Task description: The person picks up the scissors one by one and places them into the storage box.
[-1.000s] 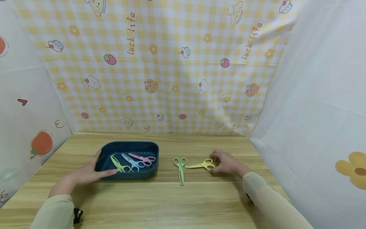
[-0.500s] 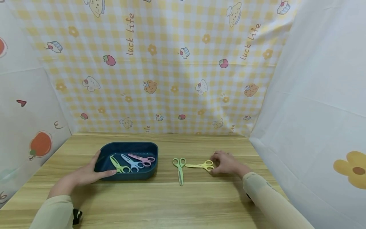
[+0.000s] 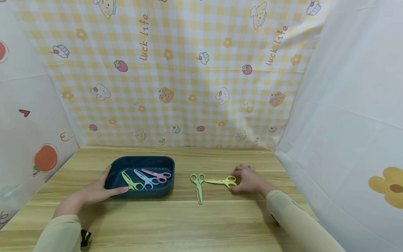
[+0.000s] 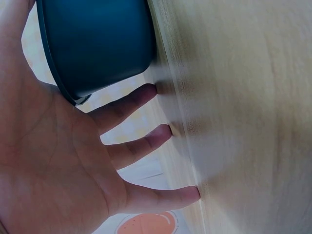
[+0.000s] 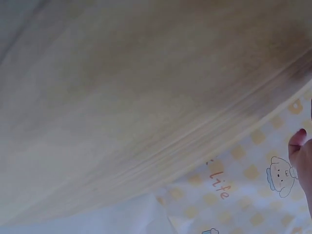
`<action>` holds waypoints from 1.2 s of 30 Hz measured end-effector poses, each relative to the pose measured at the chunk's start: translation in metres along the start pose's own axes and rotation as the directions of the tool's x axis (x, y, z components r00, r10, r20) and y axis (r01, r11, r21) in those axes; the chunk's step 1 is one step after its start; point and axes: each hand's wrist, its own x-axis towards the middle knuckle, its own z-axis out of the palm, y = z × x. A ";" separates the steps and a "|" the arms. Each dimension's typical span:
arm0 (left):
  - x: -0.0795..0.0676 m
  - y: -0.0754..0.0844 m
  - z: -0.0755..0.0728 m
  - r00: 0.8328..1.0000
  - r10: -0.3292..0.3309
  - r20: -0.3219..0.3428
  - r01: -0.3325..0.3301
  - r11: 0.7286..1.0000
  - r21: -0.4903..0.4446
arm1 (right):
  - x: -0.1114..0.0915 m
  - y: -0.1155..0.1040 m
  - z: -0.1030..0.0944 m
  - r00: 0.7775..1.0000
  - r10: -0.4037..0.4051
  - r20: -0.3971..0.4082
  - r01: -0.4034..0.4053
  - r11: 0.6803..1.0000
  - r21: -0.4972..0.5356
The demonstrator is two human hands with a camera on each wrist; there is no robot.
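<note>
My left hand (image 3: 94, 192) rests at the left end of a dark blue tub (image 3: 163, 192), its thumb over the front rim. In the left wrist view the tub's side (image 4: 97, 44) stands against the palm, and several straight fingers (image 4: 163, 199) touch the tabletop. Green (image 3: 131, 182), blue (image 3: 147, 179) and pink scissors (image 3: 157, 174) lie inside the tub. To the right, my right hand (image 3: 248, 179) holds yellow scissors (image 3: 220, 181) by the handle loops, thumb and fingers curled at them; they lie flat on the table. Pale green scissors (image 3: 198, 187) lie just left of the yellow blade tip.
The wooden table (image 3: 189, 227) runs back to a yellow checked cloth (image 3: 189, 77). White cloth walls (image 3: 340, 115) stand on both sides. The right wrist view shows mostly tabletop (image 5: 122, 97), with a fingertip (image 5: 298, 139) at its right edge.
The yellow scissors have turned slightly, their blade tip shifting a little toward the back; the right hand has moved only slightly. The left hand and tub stay where they were.
</note>
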 end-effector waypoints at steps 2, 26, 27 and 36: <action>0.000 0.000 0.000 1.000 -0.001 0.001 0.001 1.000 0.002 | -0.001 -0.001 0.000 0.999 -0.006 -0.039 0.005 1.000 -0.019; 0.001 -0.003 0.002 1.000 0.004 -0.007 -0.004 1.000 -0.014 | 0.028 -0.046 -0.037 0.945 0.023 -0.326 0.012 0.994 0.104; 0.001 -0.003 0.002 1.000 0.003 -0.005 -0.003 1.000 -0.016 | 0.030 -0.050 -0.039 0.946 0.019 -0.324 0.016 0.994 0.105; 0.001 -0.001 0.001 1.000 0.009 -0.006 -0.009 1.000 -0.022 | 0.054 -0.085 -0.050 0.954 -0.007 -0.300 0.040 0.994 0.103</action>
